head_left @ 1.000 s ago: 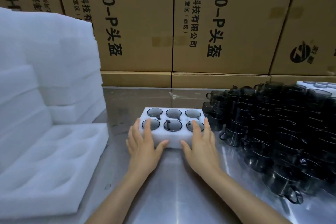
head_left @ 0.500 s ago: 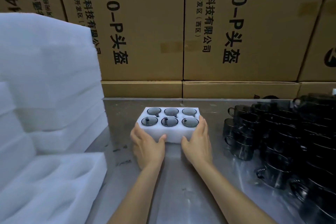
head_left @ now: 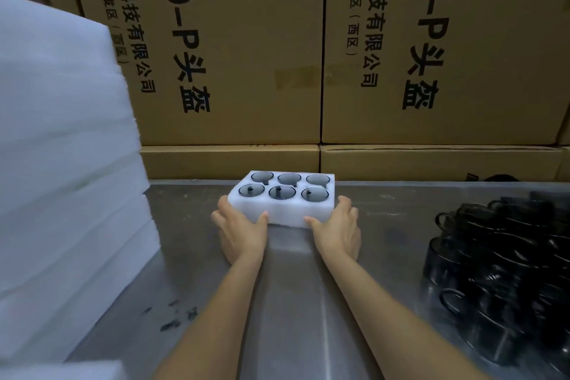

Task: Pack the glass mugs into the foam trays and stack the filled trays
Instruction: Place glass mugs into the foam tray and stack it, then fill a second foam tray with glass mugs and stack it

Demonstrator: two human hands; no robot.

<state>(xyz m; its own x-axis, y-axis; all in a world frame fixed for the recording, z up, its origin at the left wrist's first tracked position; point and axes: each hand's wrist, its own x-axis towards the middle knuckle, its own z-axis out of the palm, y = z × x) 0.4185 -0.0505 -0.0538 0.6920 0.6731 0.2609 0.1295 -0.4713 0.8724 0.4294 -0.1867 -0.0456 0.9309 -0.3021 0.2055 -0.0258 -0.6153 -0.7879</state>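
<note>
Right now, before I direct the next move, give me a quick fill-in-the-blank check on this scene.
1. The foam tray holds ____ glass mugs.
2. The left hand and right hand grip the tray at its ____ corners.
3. The pile of loose dark mugs lies to the tray's ____.
4. The wall behind the table is made of stacked ____ boxes.

Missing words: six; near; right; cardboard

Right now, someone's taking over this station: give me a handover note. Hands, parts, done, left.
Left hand and right hand each grip a near corner of the filled foam tray, far on the steel table, close to the cardboard boxes.
All six pockets hold a glass mug.
Empty foam trays are stacked at left; loose mugs are piled at right.
Left: park this tray, fill the next ones, stack.
</note>
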